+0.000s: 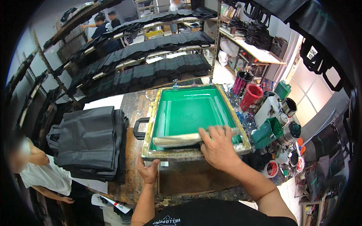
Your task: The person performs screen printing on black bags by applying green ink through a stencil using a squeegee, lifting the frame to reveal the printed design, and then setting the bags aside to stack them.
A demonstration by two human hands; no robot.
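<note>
A screen printing frame (150,124) with a yellowed, ink-stained rim lies on the worktable in front of me, its mesh (188,109) coated with wet green ink. My right hand (218,147) is closed around a long pale squeegee (177,140), which lies crosswise near the frame's near side. At the near left corner, my left hand (148,171) grips the frame's edge from below; its fingers are partly hidden there and the thumb shows. From under the frame's left side sticks out a black bag handle (139,128); the rest of that bag is hidden.
A stack of black bags (88,137) stands left on the worktable (132,109). Ink containers, including a red bucket (252,97) and a green jug (267,132), crowd its right side. Racks of black bags (151,71) rise behind. One person (47,169) stands at left, others far back.
</note>
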